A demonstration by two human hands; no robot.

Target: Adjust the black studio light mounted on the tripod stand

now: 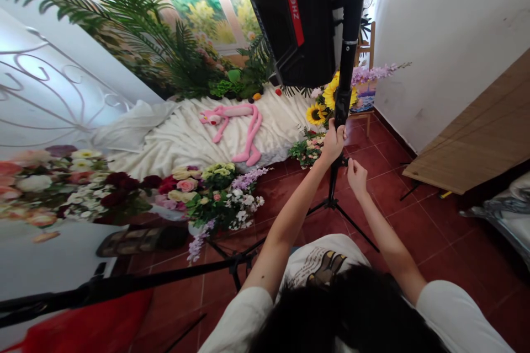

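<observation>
A black light stand [333, 182] rises upright in front of me, with a large black studio light [304, 22] bearing a red strip at its top. My left hand [333, 142] is wrapped round the stand's pole below the light. Lower and to the right, my right hand [356, 175] has its fingers pinched at a small black knob [344, 161] on the side of the pole. The stand's legs are spread on the red tiled floor.
A pink plush toy [238, 116] lies on a white draped cloth [186, 135]. Flower arrangements [219, 198] stand at the left, and sunflowers [317, 114] behind the pole. Another black stand [165, 278] crosses the lower left. A brown panel [467, 138] leans at the right.
</observation>
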